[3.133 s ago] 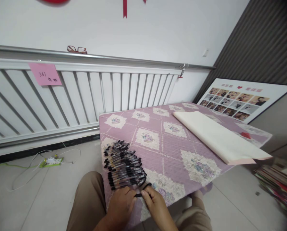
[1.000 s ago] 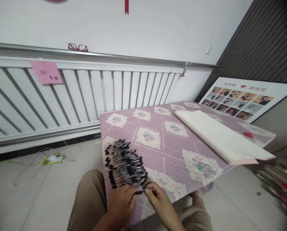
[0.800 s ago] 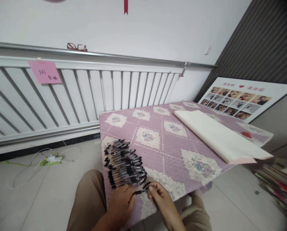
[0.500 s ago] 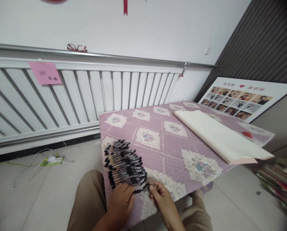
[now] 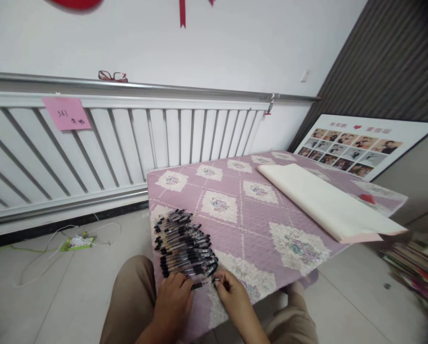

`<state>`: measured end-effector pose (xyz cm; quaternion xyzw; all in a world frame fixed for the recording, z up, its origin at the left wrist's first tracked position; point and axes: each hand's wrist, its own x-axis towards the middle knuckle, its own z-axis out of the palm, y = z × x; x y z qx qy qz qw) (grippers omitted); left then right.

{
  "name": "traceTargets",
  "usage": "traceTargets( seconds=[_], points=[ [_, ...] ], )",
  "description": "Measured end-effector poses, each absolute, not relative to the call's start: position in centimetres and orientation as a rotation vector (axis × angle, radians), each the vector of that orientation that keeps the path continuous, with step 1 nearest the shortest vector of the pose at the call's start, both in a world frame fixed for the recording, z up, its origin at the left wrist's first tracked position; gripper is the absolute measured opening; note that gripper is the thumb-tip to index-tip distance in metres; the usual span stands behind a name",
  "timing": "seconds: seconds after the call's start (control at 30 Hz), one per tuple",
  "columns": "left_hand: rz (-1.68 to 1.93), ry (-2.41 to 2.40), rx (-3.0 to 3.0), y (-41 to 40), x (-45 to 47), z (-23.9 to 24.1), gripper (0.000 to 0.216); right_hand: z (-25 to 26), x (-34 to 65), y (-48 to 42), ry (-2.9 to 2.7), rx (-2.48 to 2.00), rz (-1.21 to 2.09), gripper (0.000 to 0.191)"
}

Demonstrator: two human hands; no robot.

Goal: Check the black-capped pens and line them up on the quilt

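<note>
Here we have one black pen (image 5: 197, 286) at the near end of the purple tablecloth (image 5: 230, 235), our left hand (image 5: 173, 300) curled round its dark end, our right hand (image 5: 232, 295) pinching the other, clustered pens (image 5: 185, 244) just beyond.

Your left grip (image 5: 174, 297) and right grip (image 5: 232, 293) make two, with one pen (image 5: 197, 286) between them. Your counter (image 5: 253, 210), one, bears one pile of pens (image 5: 186, 246): well over a dozen, overlapped past exact count. Before you: one radiator (image 5: 186, 136), one note (image 5: 67, 113), one pair of glasses (image 5: 119, 76), one power strip (image 5: 79, 242), and one board (image 5: 411, 136) with fifteen photos (image 5: 363, 142).
</note>
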<state>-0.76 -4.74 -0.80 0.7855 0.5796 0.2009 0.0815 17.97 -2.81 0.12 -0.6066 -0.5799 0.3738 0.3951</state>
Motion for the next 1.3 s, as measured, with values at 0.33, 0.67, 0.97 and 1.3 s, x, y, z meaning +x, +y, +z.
traceTargets(
  seconds=[0.33, 0.67, 0.97, 1.3],
  points=[
    [0.596, 1.781, 2.383, -4.9, -0.6, -1.0, 0.015, -0.3, 18.2, -3.0, -1.444, -1.478, 0.918, 0.031],
    [0.557, 1.764, 2.418, -4.8, -0.6, -1.1, 0.019, 0.1, 19.5, -4.0, -1.793, -1.615, 0.451, 0.023],
    [0.55, 1.841, 2.443, -3.0, -0.2, -1.5, 0.022, 0.1, 18.2, -2.2, -1.903, -1.689, 0.353, 0.015],
    [0.441, 1.952, 2.33, -1.7, -3.3, -1.7, 0.077, -0.3, 18.3, -2.1, -2.157, -1.718, 0.282, 0.083]
  ],
)
